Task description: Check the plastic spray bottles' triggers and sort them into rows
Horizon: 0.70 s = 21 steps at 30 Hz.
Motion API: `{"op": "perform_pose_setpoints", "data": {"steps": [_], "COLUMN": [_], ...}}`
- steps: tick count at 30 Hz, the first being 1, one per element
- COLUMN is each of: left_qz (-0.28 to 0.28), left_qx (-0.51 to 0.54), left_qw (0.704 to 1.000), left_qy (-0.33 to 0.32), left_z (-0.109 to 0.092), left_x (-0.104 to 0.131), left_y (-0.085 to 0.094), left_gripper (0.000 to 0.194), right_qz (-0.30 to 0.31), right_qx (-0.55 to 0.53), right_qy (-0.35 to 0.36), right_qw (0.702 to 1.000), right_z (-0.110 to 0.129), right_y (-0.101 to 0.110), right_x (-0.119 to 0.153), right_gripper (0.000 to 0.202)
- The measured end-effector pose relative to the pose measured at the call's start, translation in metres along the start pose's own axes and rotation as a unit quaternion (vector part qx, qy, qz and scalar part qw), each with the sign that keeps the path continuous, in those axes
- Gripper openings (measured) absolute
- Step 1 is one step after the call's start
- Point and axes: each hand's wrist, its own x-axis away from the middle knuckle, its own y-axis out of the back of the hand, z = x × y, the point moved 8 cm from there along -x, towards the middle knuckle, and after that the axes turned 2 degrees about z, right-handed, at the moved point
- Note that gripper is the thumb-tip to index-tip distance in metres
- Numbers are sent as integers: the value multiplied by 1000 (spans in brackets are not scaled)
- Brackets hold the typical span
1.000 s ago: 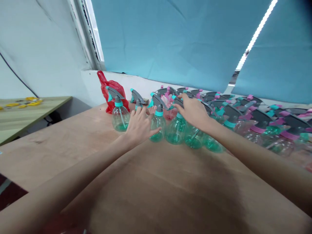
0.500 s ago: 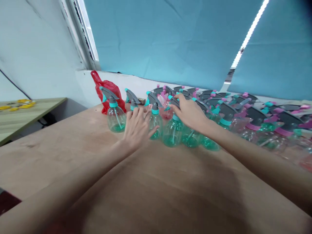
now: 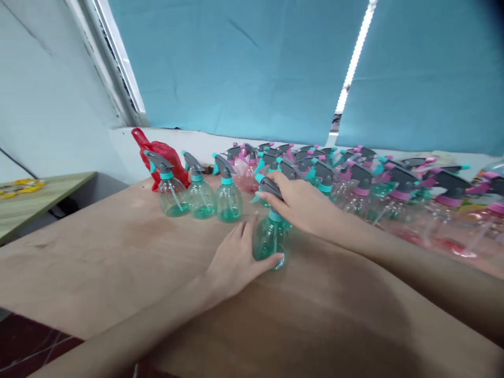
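Note:
A clear green spray bottle (image 3: 271, 239) with a grey and turquoise trigger head stands at the front of the group. My right hand (image 3: 301, 202) is closed around its trigger head from above. Low on the same bottle, my left hand (image 3: 236, 257) cups the body, its thumb across the front and its fingers at the left side. Three more spray bottles with turquoise collars, a left one (image 3: 172, 197), a middle one (image 3: 201, 198) and a right one (image 3: 229, 200), stand upright in a row beyond my left hand.
Several spray bottles with pink collars (image 3: 399, 195) crowd the right and back of the wooden table (image 3: 129, 257). A red plastic bag (image 3: 167, 155) lies behind the left row. Yellow items (image 3: 23, 186) rest on a side table (image 3: 66, 189). Blue sheeting (image 3: 244, 68) hangs behind.
The gripped bottle has come forward from the row, away from the others. My left hand has moved from the left row to this bottle's body. The view has shifted rightward.

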Motion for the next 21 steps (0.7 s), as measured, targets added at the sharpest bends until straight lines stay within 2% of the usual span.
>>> {"op": "perform_pose_setpoints", "data": {"steps": [3,6,10,12,16,21], "left_qz": [31,49,73,82,110,138], "left_qx": [84,131,176,198,222,230], "left_qw": [996,990,982,976,967,957], "left_qy": [15,5,-13,-30,-64,-107], "left_z": [-17,-34,-52,-64,-91,-119], "left_x": [5,9,8,4,-8,-26], "left_y": [-18,-31,-49,-58,-78,-98], "left_gripper": [73,72,69,71,75,81], "right_qz": [11,33,104,113,32,-65], "right_qx": [-86,-192,-297,-340,-406,-460], "right_qy": [-5,-28,-19,-24,-68,-73], "right_qw": [996,980,949,933,911,883], "right_z": [-6,-26,-57,-72,-97,-115], "right_y": [13,21,12,6,6,18], "right_x": [25,52,84,95,107,113], "right_gripper": [43,46,43,43,49,27]}}
